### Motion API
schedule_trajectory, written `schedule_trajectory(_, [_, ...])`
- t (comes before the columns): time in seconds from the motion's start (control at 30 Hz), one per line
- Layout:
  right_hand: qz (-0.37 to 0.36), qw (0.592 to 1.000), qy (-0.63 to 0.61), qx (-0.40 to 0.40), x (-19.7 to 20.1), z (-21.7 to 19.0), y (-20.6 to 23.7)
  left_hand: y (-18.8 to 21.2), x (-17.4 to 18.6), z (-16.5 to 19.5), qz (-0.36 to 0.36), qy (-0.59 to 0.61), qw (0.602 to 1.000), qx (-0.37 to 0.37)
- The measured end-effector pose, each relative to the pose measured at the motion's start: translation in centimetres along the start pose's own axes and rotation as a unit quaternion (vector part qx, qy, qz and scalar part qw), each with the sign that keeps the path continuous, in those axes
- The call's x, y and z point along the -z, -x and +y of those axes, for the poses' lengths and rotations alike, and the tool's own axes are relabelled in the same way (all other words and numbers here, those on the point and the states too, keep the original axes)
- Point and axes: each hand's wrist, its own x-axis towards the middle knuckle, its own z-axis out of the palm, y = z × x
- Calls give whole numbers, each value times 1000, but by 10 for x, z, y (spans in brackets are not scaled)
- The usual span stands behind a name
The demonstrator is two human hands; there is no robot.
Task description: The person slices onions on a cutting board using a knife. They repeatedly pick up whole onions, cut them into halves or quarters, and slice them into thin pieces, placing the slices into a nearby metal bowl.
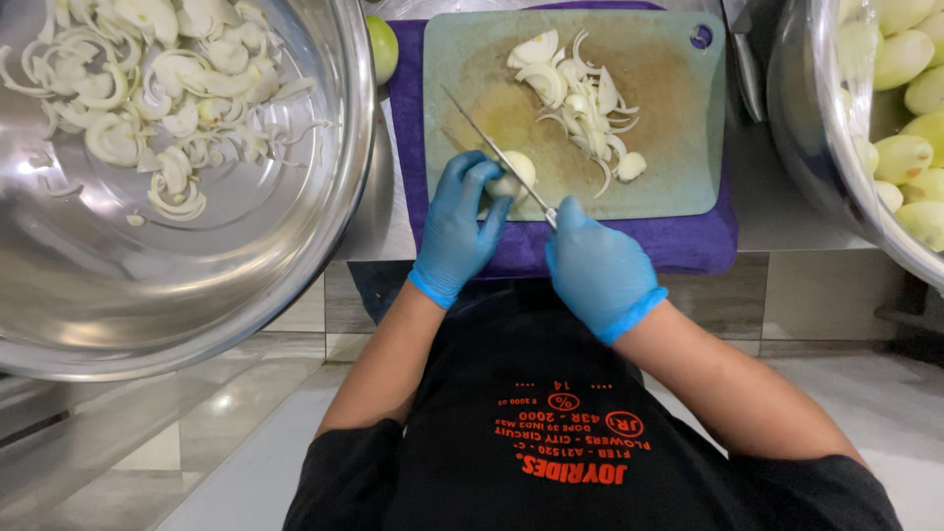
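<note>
My left hand (460, 224), in a blue glove, presses a pale onion half (514, 174) onto a grey-green cutting board (678, 147). My right hand (598, 270), also gloved in blue, grips the handle of a knife (497, 154). Its thin blade slants up and to the left across the onion half. A loose pile of onion slices (580, 98) lies on the board behind the knife.
A large steel bowl (197, 285) at the left holds several onion slices. A second steel bowl (816, 138) at the right holds peeled whole onions (903, 157). A purple cloth (688, 244) lies under the board. A green round fruit (382, 47) sits between bowl and board.
</note>
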Motion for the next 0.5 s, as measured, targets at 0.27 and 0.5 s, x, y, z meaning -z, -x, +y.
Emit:
schedule_trajectory(0.27, [16, 1000, -6, 8, -31, 5, -24, -2, -1, 9, 12, -2, 1000, -18])
schedule_trajectory(0.5, [12, 1000, -23, 4, -53, 15, -23, -2, -13, 2, 25, 4, 1000, 3])
